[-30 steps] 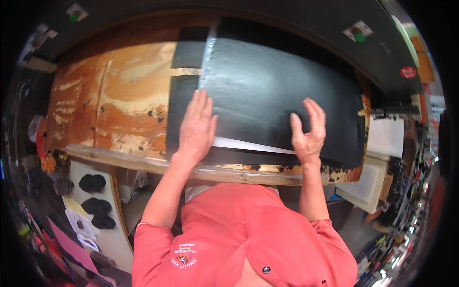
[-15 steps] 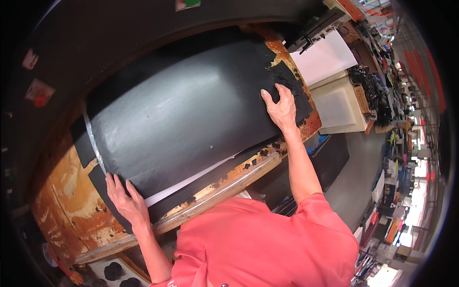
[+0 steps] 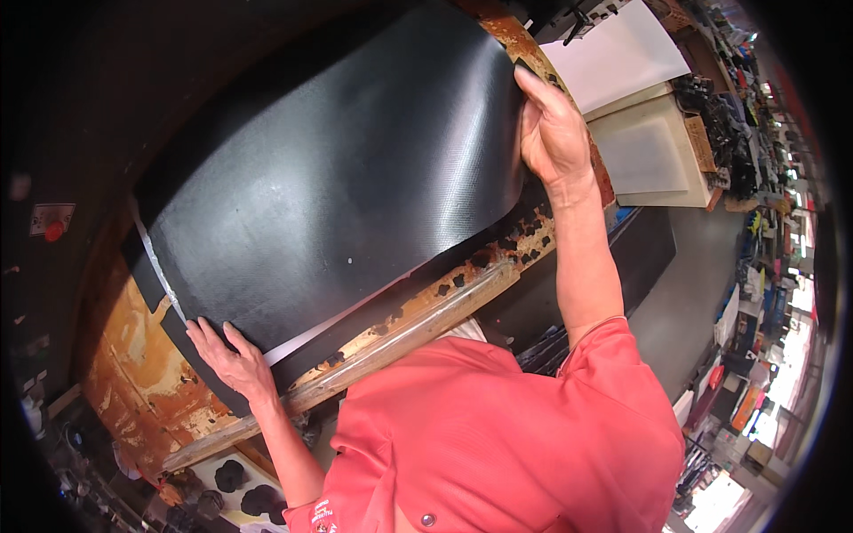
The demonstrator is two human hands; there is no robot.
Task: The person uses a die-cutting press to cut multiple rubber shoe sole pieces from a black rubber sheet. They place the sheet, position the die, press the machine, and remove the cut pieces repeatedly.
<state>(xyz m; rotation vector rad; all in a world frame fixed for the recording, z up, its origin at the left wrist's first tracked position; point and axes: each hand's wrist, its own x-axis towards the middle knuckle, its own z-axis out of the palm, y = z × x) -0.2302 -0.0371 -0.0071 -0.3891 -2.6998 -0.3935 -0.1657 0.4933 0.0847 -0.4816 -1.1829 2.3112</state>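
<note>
Scarred brown wooden bench (image 3: 147,355) bears a broad, glossy black sheet (image 3: 329,195), probably bendy, best held by its edges. Left hand (image 3: 235,362) lies spread at the near-left corner; right hand (image 3: 560,138) seemingly pinches the curled right edge.

Black is recorded for the sheet (image 3: 311,195), faintly patterned with a fine grid towards its right end; white is noted on the strip (image 3: 298,343) below. The bench (image 3: 138,369) is mottled orange-brown and pale tan, blotched with black.

Right hand (image 3: 558,142) now gripping black sheet (image 3: 320,195), right end raised (visibly bowed)
</note>
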